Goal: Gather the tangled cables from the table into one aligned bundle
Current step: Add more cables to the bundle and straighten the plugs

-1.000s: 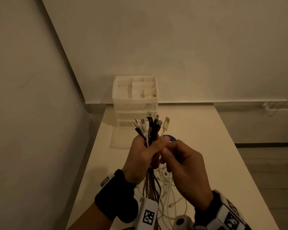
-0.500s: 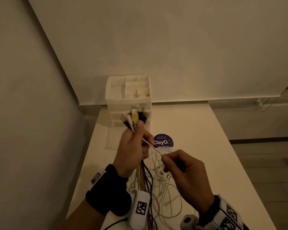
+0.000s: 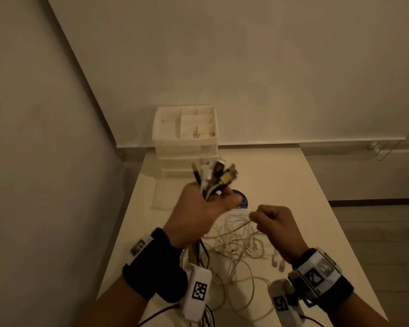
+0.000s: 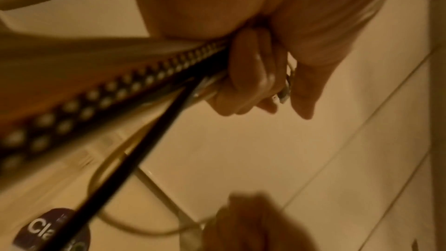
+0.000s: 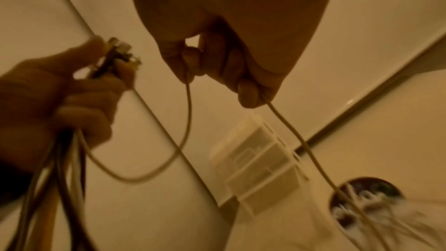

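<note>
Fig.: L hand [image 3: 200, 215] grips the cable bundle [image 3: 213, 178], plug ends up, above the bench [image 3: 293, 185]. R hand [image 3: 275, 228], vs 0.5 s ago, has slid further along 1 beige cable [image 5: 187, 121] & pinches it, slack looping to the bundle; likely straightening it before adding. Tangled white cables [image 3: 236, 244] remain on bench. Drawer organizer [image 3: 185, 138] at rear; plain walls, dim light.

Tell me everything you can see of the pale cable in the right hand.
The pale cable is thin, cream-coloured and smooth, plastic-sheathed by its look. The right hand grips it in curled fingers. One side sags in a slack loop across to the bundle gripped by the left hand; the other side drops toward the tangle on the table. Its plugs are not visible.
</note>
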Available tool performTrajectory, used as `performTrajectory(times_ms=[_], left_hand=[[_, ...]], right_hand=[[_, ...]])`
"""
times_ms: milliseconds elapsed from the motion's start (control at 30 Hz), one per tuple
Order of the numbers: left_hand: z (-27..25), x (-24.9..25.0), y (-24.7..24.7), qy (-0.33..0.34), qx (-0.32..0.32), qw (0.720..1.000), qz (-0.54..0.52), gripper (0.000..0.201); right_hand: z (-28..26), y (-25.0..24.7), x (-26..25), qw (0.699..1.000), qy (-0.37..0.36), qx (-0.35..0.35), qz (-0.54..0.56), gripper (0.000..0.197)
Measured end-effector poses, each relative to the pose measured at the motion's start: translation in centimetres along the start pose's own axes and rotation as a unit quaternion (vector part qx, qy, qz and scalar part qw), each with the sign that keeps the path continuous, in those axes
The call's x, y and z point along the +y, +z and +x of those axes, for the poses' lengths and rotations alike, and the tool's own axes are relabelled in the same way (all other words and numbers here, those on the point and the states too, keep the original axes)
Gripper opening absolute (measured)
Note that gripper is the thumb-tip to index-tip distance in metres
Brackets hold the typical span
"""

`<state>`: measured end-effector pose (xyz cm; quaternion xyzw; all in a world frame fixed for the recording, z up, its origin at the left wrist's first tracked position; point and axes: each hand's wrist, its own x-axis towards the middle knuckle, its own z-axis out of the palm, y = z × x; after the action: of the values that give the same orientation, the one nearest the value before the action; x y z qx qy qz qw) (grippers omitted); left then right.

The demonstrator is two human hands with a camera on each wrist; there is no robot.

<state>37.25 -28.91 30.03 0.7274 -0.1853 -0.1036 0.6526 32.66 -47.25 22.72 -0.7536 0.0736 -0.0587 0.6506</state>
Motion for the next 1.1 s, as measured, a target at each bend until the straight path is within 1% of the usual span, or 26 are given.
performTrajectory(times_ms=[33, 100, 200, 267, 300, 367, 467, 533, 600, 667, 733, 800, 867, 933, 1000, 1067, 1100], left_hand=[[-0.1, -0.2, 0.9, -0.004, -0.010, 1.000, 0.020, 0.008], [0.0, -0.7, 2.2, -0.014, -0.022, 0.999, 0.046, 0.008], [0.6, -1.7, 2.9, -0.016, 0.006, 0.996, 0.082, 0.016], [0.8, -2.0, 3.0, -0.013, 0.020, 0.996, 0.091, 0.015], [0.8, -1.9, 3.1, -0.011, 0.020, 0.996, 0.089, 0.012], [0.7, -1.5, 3.2, 0.000, 0.000, 0.998, 0.062, 0.005], [0.5, -0.9, 3.7, 0.011, -0.029, 0.999, 0.027, 0.015], [0.4, -0.8, 3.9, 0.013, -0.025, 1.000, 0.012, 0.023], [0.4, -1.2, 3.6, 0.004, -0.002, 1.000, -0.008, 0.032], [0.7, -1.2, 2.8, -0.011, 0.037, 0.999, -0.016, 0.036], [1.3, -1.3, 1.1, -0.024, 0.100, 0.993, -0.051, 0.035], [2.0, -1.1, -1.2, -0.029, 0.163, 0.980, -0.112, 0.034], [2.4, -0.8, -3.5, -0.014, 0.198, 0.970, -0.139, 0.026], [2.4, -1.2, -4.7, -0.009, 0.212, 0.970, -0.115, 0.019], [2.1, -1.7, -4.9, -0.004, 0.219, 0.974, -0.062, 0.019], [1.6, -1.7, -4.4, 0.025, 0.248, 0.968, -0.003, 0.021], [1.3, -1.4, -4.0, 0.040, 0.265, 0.963, 0.021, 0.018]], right_hand=[[0.4, 0.1, -1.0, 1.000, -0.009, -0.004, 0.013, 0.052], [0.8, 0.2, -2.8, 0.998, -0.025, -0.018, 0.050, 0.053], [1.1, -0.2, -4.2, 0.991, -0.029, -0.035, 0.127, 0.052], [1.2, -0.5, -4.3, 0.988, -0.035, -0.041, 0.146, 0.048], [1.2, -0.6, -4.3, 0.987, -0.036, -0.046, 0.147, 0.044], [1.1, -0.5, -4.2, 0.986, -0.035, -0.053, 0.152, 0.037], [1.1, -0.4, -3.7, 0.983, -0.041, -0.061, 0.166, 0.033], [1.0, -0.2, -3.4, 0.982, -0.054, -0.067, 0.169, 0.038], [1.1, -0.1, -3.1, 0.983, -0.062, -0.072, 0.160, 0.044], [1.1, -0.2, -2.6, 0.985, -0.058, -0.074, 0.145, 0.037], [1.0, -0.5, -1.5, 0.990, -0.045, -0.073, 0.113, 0.034], [0.6, -1.2, 0.1, 0.995, -0.027, -0.055, 0.076, 0.037], [0.2, -1.8, 1.7, 0.998, 0.000, -0.029, 0.052, 0.040], [-0.2, -2.3, 2.6, 0.999, 0.014, -0.011, 0.042, 0.041], [-0.2, -2.4, 2.6, 1.000, 0.007, 0.004, 0.019, 0.043], [0.2, -2.3, 1.9, 0.999, -0.012, 0.025, -0.027, 0.043], [0.5, -2.2, 1.4, 0.998, -0.021, 0.038, -0.050, 0.043]])
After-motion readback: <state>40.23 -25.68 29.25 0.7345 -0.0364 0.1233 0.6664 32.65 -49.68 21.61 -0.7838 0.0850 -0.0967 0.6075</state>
